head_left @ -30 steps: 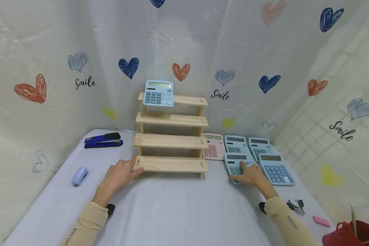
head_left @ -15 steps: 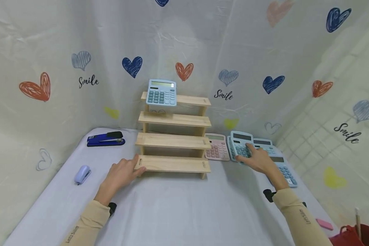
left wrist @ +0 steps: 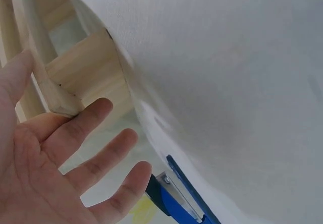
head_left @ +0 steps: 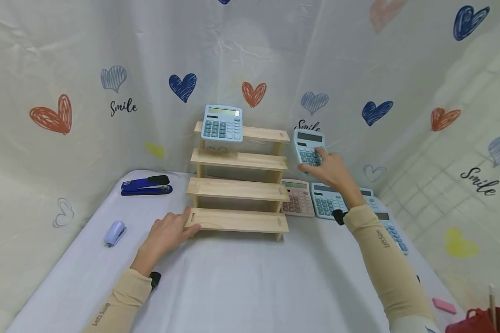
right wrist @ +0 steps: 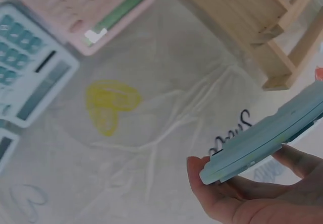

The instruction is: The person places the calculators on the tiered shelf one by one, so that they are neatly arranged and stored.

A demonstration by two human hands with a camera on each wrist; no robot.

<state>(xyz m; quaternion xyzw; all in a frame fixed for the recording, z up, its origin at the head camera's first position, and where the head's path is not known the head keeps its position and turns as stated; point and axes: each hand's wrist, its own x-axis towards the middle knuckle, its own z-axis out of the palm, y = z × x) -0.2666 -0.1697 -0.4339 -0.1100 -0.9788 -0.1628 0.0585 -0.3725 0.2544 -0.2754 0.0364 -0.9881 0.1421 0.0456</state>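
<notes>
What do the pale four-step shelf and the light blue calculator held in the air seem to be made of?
Pale four-step shelf: looks like unfinished light wood, matt, with visible grain and sawn edges. Light blue calculator, held by the right hand: probably moulded plastic, smooth with a slight sheen; darker teal keys may be plastic or rubber.

A stepped wooden rack [head_left: 238,185] is standing mid-table, back against the cloth backdrop [head_left: 66,55]; one calculator [head_left: 222,123] is sitting on its top step, left end. Left hand [head_left: 163,237] is resting at the rack's bottom-left corner. Right hand [head_left: 332,169] is holding a second calculator [head_left: 309,147] in the air, just right of the upper steps. More calculators [head_left: 316,201] are lying on the table right of the rack. Two staplers are lying left of it: one [head_left: 146,185] nr the backdrop, one [head_left: 115,232] closer in.
</notes>
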